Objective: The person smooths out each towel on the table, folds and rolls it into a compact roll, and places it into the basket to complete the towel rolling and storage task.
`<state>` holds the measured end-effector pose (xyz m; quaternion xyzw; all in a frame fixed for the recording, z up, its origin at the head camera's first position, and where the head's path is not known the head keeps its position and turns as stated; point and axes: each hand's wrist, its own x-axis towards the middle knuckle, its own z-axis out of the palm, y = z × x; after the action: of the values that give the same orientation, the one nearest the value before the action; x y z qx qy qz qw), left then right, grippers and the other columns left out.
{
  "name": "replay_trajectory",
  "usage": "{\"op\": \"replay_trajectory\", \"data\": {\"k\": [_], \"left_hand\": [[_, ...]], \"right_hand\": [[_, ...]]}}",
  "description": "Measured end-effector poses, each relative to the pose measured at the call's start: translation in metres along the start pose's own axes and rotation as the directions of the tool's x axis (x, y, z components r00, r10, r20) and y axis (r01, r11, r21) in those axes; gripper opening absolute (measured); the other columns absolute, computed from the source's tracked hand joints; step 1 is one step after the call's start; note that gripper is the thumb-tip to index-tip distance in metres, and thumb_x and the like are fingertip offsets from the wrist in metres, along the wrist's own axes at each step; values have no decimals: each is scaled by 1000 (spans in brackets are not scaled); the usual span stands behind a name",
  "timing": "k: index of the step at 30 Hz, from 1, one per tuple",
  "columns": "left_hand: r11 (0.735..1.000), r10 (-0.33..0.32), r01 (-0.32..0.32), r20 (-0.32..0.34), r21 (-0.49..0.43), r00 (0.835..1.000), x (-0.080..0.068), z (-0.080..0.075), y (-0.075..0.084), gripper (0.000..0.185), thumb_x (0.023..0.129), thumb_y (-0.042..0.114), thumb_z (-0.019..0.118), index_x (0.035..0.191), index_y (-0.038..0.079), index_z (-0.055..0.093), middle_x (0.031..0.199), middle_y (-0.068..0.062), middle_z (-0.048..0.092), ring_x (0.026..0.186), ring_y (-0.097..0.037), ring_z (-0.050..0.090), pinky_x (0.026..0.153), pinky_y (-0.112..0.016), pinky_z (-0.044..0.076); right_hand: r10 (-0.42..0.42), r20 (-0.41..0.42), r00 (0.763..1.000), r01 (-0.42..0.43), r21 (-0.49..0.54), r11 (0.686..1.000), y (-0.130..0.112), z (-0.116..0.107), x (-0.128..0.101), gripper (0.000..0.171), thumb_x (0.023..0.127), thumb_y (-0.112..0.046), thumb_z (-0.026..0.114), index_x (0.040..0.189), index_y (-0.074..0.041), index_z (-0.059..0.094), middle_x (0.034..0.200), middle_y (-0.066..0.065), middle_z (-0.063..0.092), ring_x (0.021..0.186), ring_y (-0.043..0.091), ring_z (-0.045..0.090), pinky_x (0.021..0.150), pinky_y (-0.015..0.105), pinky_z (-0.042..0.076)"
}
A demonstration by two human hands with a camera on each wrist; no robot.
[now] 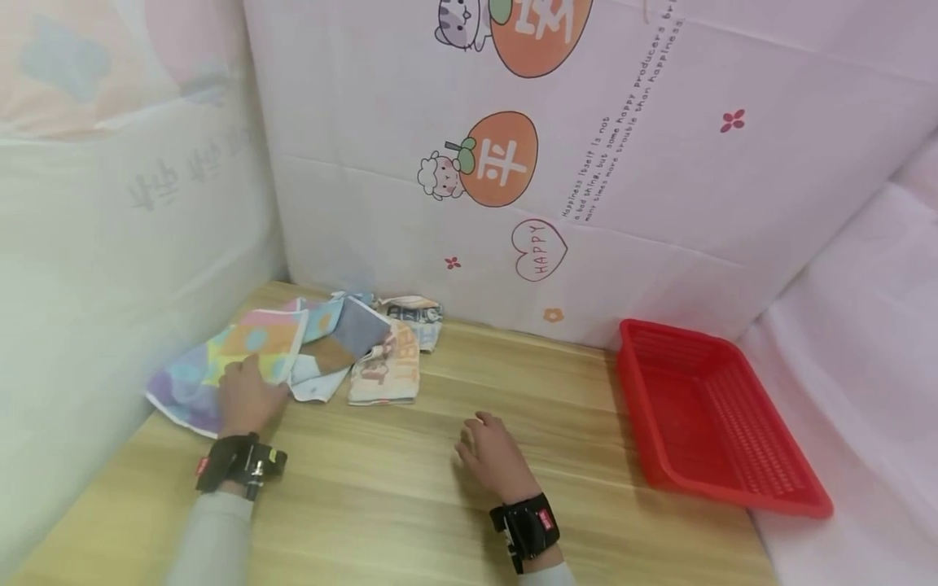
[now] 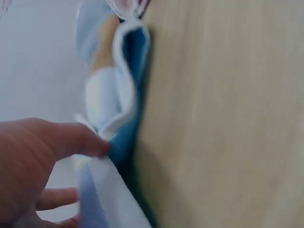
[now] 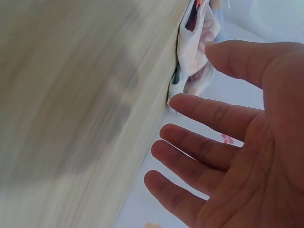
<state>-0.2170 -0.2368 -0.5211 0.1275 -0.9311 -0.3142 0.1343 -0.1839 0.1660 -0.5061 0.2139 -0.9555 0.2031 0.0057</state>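
My left hand (image 1: 249, 396) lies over a multicoloured towel (image 1: 192, 376) with purple, yellow and orange patches and a white border. In the left wrist view, the thumb (image 2: 80, 140) reaches the towel's edge while the other fingers extend lower down against the cloth. A towel with grey, brown and blue patches (image 1: 357, 330) overlaps it on the right. Beside that lie a cream towel with orange lettering (image 1: 403, 358) and a small printed cloth (image 1: 428, 313). My right hand (image 1: 497, 457) hovers over the table with fingers spread and holds nothing.
A red plastic basket (image 1: 648, 431) with slotted sides stands at the right of the wooden table (image 1: 381, 496). White printed cloth (image 1: 352, 203) hangs behind the table, and pale cloth walls (image 1: 146, 268) close in the left and right sides.
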Motion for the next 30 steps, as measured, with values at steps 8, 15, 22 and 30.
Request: {"op": "replay_trajectory", "data": {"k": [8, 15, 22, 30], "left_hand": [[999, 19, -19, -2, -38, 1000, 6, 1, -7, 34, 88, 6, 55, 115, -13, 62, 106, -36, 66, 87, -51, 65, 69, -58, 53], [948, 86, -172, -302, -269, 949, 6, -23, 53, 32, 90, -1, 56, 121, -8, 65, 112, -30, 69, 75, -39, 62, 69, -42, 52], [823, 220, -389, -400, -414, 890, -17, -27, 142, 30, 89, -6, 61, 119, -7, 65, 113, -25, 69, 92, -33, 64, 78, -33, 51], [733, 463, -510, -219, -451, 859, -80, 16, 205, 27, 86, -7, 68, 112, -2, 66, 103, -14, 70, 85, -22, 65, 70, -27, 58]], "right_hand": [[-28, 29, 999, 27, 11, 1000, -4, 5, 14, 38, 98, -23, 67, 126, 3, 64, 136, 29, 58, 128, 43, 55, 106, 53, 49], [-90, 45, 995, 81, 172, 982, -18, 1, 33, 39, 104, -26, 57, 136, -3, 59, 149, 22, 48, 139, 36, 46, 112, 50, 44], [-80, 45, 996, 67, 231, 971, -27, -28, 34, 51, 108, -43, 44, 140, -7, 57, 147, 14, 53, 140, 31, 47, 115, 49, 41], [-156, -6, 988, 145, 414, 899, -15, -66, 26, 48, 111, -38, 37, 139, -7, 60, 129, 10, 67, 118, 23, 64, 104, 45, 51]]}}
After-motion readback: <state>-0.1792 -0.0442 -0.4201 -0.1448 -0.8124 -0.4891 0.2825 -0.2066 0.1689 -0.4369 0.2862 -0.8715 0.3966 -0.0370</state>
